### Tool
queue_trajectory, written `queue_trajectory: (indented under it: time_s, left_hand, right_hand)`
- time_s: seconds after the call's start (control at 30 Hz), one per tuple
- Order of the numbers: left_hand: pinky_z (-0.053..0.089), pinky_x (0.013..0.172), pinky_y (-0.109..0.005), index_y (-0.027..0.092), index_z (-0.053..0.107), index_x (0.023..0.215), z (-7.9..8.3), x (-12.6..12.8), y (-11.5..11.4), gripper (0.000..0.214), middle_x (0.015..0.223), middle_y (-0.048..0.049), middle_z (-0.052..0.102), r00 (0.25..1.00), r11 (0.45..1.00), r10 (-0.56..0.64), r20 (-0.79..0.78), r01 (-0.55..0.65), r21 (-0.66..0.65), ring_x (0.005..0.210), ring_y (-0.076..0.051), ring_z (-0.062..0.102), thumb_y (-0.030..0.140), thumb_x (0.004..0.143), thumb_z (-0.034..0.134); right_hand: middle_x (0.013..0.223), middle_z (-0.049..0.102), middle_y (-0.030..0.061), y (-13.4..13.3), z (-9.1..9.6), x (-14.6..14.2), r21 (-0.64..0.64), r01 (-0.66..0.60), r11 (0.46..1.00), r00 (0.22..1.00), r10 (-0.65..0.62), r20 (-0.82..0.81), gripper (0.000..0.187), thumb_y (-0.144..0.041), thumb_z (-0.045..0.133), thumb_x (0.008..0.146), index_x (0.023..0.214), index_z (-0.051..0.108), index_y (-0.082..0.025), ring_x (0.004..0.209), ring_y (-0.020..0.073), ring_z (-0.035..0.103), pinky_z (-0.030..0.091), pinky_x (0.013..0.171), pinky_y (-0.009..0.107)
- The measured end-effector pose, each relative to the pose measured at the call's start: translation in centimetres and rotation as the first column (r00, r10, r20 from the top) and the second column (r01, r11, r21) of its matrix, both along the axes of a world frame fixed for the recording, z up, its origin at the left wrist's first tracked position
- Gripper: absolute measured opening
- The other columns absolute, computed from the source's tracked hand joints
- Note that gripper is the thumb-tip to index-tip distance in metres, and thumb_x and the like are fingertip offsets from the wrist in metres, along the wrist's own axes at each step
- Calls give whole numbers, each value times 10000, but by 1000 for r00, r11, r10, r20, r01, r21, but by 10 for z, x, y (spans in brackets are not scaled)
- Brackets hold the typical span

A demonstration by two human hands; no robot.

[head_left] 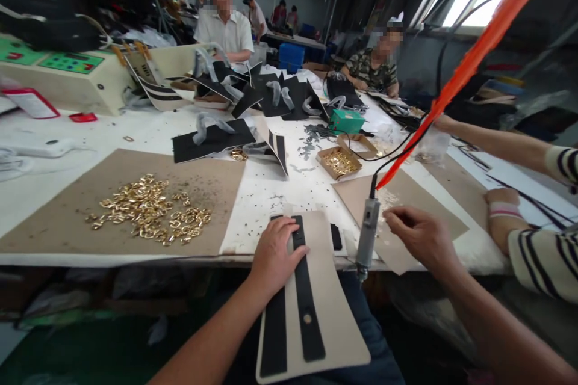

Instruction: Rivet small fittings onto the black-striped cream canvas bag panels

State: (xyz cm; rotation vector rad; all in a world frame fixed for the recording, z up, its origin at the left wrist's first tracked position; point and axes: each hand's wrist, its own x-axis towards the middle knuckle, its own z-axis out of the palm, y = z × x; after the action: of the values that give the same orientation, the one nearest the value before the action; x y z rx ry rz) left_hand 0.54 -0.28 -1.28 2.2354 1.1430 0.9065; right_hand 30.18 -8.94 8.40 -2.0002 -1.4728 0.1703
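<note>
My left hand [276, 255] presses on a beige panel [320, 289] with two black strips, thumb and fingers around the top of one black strip [309, 307]. A small round metal piece [307, 318] sits low on that strip. The panel lies over the table's front edge and slopes down onto my lap. My right hand [422, 237] hovers beside a scatter of tiny pale pieces [387, 198], thumb and forefinger pinched; what they hold is too small to tell. Between my hands a grey electric screwdriver [368, 234] hangs tip down from a cord and an orange strap.
Gold metal clasps [149, 207] lie piled on a brown board [54, 216] at left. A small box [339, 162] of gold bits stands behind the screwdriver. Black panels [289, 96] cover the back. A co-worker's striped sleeves [548, 252] reach in from the right.
</note>
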Motion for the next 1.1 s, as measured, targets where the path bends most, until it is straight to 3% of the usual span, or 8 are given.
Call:
queue_trajectory:
  time_s: [0.07,0.13,0.27,0.4,0.63,0.9,1.0,1.1]
  left_hand:
    - [465,1120,-516,183,682,1128,1,0,-2,418,1273,-104,669,1000,1000,1,12,-1,-8,1256,-304,571,249,750,848]
    - [461,1124,-510,187,682,1128,1,-1,-3,425,1280,-100,663,1000,1000,3,31,-2,-11,1266,-302,562,257,746,855]
    - [460,1126,-493,181,677,1148,-1,-2,-3,472,1294,-99,650,998,1000,-14,53,14,-8,1269,-295,551,238,722,870]
    - [458,1124,-495,190,674,1150,-3,-2,-3,474,1284,-93,647,999,1000,-21,48,22,-10,1268,-297,545,238,721,869]
    - [455,1127,-485,186,655,1190,-1,-1,-2,529,1298,-94,642,999,999,-19,28,20,-39,1271,-293,541,254,714,876]
    - [461,1122,-496,188,661,1178,1,-1,-1,515,1294,-95,648,1000,999,-19,17,20,-32,1260,-296,553,262,714,874]
    - [470,1114,-498,190,664,1180,3,0,-1,519,1282,-98,653,1000,999,-11,16,12,-32,1253,-299,563,254,710,876]
    - [469,1118,-492,186,667,1165,4,0,-1,491,1282,-100,658,1000,1000,3,23,-2,-29,1257,-297,564,263,724,871]
  right_hand:
    - [763,709,19,6,4,-42,5,-188,982,974,187,-128,244,-396,597,902,845,740,-206,671,186,615,443,629,275]
    - [783,715,18,21,-4,-82,-45,-366,930,911,348,-223,226,-357,577,912,833,732,-212,715,188,631,460,669,276]
    - [743,702,12,58,-36,-124,-177,-467,867,871,415,-263,221,-313,564,887,778,724,-206,707,179,616,445,665,271]
    - [718,689,-3,74,-54,-126,-277,-430,859,900,382,-212,200,-313,574,863,773,726,-218,662,163,587,399,608,257]
    - [642,658,-20,78,-50,-126,-362,-331,872,943,290,-164,163,-308,605,811,696,680,-219,623,159,581,364,584,265]
    - [661,662,-16,86,-52,-124,-399,-361,843,932,342,-119,153,-285,619,833,707,684,-226,623,158,570,349,573,273]
    - [705,675,-13,73,-46,-126,-292,-371,882,923,316,-218,113,-278,617,855,823,713,-227,648,162,592,405,606,275]
    - [809,690,7,38,-37,-119,-38,-304,952,904,275,-326,203,-332,586,916,1035,704,-219,696,169,618,479,667,286]
